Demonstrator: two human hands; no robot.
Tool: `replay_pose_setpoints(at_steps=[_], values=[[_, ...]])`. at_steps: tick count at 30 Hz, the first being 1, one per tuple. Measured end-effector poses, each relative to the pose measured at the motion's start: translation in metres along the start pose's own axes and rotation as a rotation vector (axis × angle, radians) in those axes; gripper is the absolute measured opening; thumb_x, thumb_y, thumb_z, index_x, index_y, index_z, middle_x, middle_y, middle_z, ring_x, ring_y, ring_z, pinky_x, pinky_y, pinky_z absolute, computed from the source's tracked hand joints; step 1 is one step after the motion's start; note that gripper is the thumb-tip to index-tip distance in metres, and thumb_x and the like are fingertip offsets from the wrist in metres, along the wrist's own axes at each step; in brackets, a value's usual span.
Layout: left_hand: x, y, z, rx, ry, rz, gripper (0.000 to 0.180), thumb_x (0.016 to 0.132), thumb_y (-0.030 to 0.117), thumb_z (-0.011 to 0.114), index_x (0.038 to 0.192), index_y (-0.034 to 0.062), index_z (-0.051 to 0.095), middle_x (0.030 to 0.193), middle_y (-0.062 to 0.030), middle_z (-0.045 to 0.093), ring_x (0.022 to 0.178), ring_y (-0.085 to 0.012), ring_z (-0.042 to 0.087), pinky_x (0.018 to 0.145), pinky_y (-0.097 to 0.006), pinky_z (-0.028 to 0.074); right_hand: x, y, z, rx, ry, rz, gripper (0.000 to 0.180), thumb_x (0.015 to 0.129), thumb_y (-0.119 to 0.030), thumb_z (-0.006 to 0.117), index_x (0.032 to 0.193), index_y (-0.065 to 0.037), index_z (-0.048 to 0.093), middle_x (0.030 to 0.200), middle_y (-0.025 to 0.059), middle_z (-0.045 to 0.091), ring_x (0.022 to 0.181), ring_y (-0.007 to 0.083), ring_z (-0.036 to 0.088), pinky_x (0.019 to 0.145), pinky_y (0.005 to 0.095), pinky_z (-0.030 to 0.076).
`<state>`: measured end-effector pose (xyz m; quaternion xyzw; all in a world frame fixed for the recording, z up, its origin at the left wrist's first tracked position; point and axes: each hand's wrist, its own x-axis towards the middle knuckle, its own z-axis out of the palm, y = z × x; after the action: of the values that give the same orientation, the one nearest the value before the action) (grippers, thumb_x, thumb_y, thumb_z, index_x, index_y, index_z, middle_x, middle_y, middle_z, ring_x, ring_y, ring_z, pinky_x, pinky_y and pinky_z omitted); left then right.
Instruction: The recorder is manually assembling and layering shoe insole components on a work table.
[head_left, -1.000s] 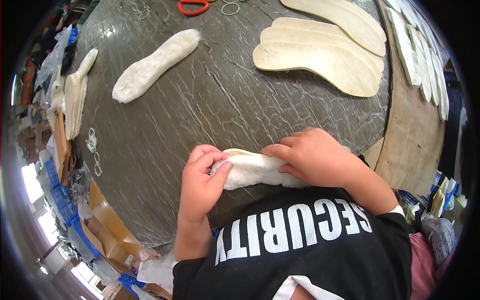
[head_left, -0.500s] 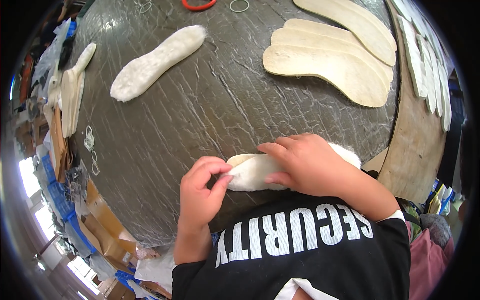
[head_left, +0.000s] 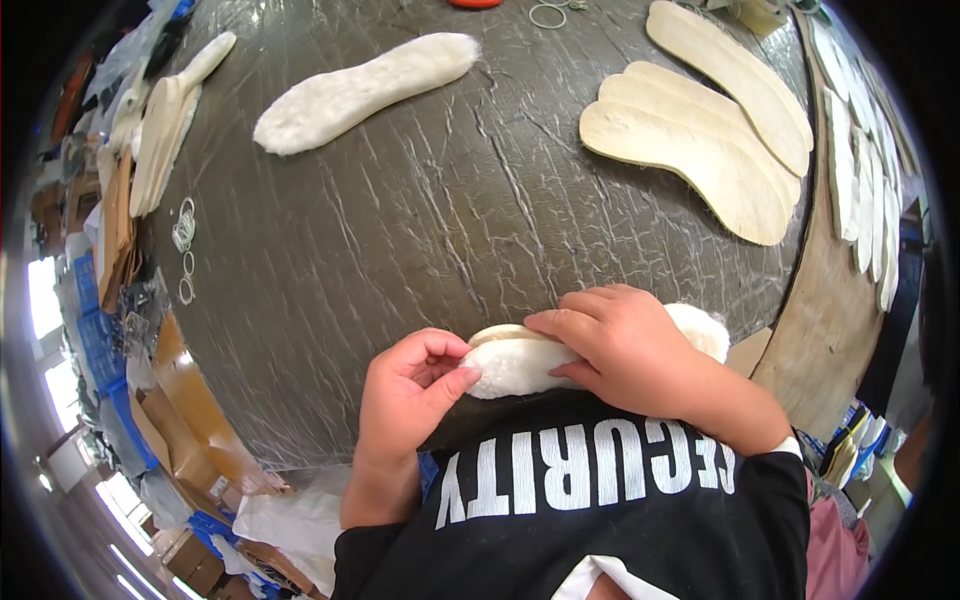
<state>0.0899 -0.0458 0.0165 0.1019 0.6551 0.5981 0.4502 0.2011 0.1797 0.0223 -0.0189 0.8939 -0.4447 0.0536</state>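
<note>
At the table's near edge I hold white fleece insoles (head_left: 515, 370) in both hands, with a beige sole face (head_left: 497, 333) showing along the far side. My left hand (head_left: 412, 393) pinches their left end between thumb and fingers. My right hand (head_left: 642, 352) is closed over the middle, fingers on the far side and thumb on the near side, and covers much of them. A fluffy white end (head_left: 698, 330) sticks out past its right side. Farther off, a single fleece insole (head_left: 365, 92) lies pile up.
Several beige insoles (head_left: 690, 160) overlap at the far right, below another pair (head_left: 735, 80). White insoles (head_left: 865, 190) line the right-hand board (head_left: 812, 330). More insoles (head_left: 165, 140) lie at the left edge, near thin pale bands (head_left: 184, 226). A red ring (head_left: 474, 3) is at the top.
The whole view has shifted, so the tabletop things sit differently in it. Both hands keep hold of the insoles; the beige layer now stands out more beyond the white one.
</note>
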Motion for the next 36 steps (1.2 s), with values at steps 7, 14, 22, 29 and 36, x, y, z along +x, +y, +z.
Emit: replay_pose_setpoints(at_steps=[7,14,22,29,36], values=[[-0.003,0.006,0.005,0.218,0.027,0.234,0.014,0.076,-0.007,0.070,0.088,-0.0021,0.065,0.102,-0.0109,0.061,0.091,-0.0130,0.059,0.078,-0.026,0.049,-0.013,-0.015,-0.004,-0.022,0.059,-0.034,0.053,0.060,-0.009,0.079,0.110,-0.005,0.062,0.086,0.0109,0.062,0.079,0.0317,0.063,0.070,0.0417,0.050],[-0.007,0.014,0.005,0.227,-0.034,0.340,0.015,0.074,-0.007,0.071,0.086,-0.0008,0.065,0.106,-0.0149,0.067,0.084,-0.0147,0.061,0.074,-0.028,0.049,-0.022,-0.024,-0.009,-0.054,0.081,-0.116,0.051,0.057,-0.005,0.075,0.107,-0.008,0.063,0.083,0.0070,0.061,0.076,0.0292,0.062,0.066,0.0403,0.049],[-0.011,0.022,0.008,0.384,-0.106,0.612,0.018,0.068,-0.002,0.076,0.082,0.0047,0.068,0.091,-0.0095,0.071,0.076,-0.0195,0.062,0.072,-0.032,0.046,-0.030,-0.034,-0.017,-0.092,0.108,-0.199,0.045,0.062,-0.011,0.077,0.105,-0.008,0.063,0.079,0.0052,0.059,0.072,0.0269,0.062,0.064,0.0378,0.048],[-0.015,0.035,0.021,0.448,-0.146,0.690,0.019,0.067,-0.002,0.078,0.082,0.0076,0.070,0.092,-0.0080,0.070,0.074,-0.0191,0.061,0.072,-0.032,0.046,-0.028,-0.049,-0.020,0.058,0.135,-0.108,0.041,0.075,-0.030,0.078,0.102,-0.004,0.063,0.079,0.0086,0.063,0.071,0.0278,0.064,0.063,0.0373,0.050],[-0.020,0.039,0.029,0.411,-0.141,0.644,0.020,0.068,-0.003,0.077,0.084,0.0060,0.071,0.101,-0.0099,0.068,0.079,-0.0182,0.063,0.072,-0.029,0.051,-0.032,-0.057,-0.017,0.171,0.152,0.039,0.013,0.079,-0.013,0.069,0.087,-0.003,0.067,0.075,0.0118,0.065,0.067,0.0300,0.065,0.060,0.0386,0.052]])
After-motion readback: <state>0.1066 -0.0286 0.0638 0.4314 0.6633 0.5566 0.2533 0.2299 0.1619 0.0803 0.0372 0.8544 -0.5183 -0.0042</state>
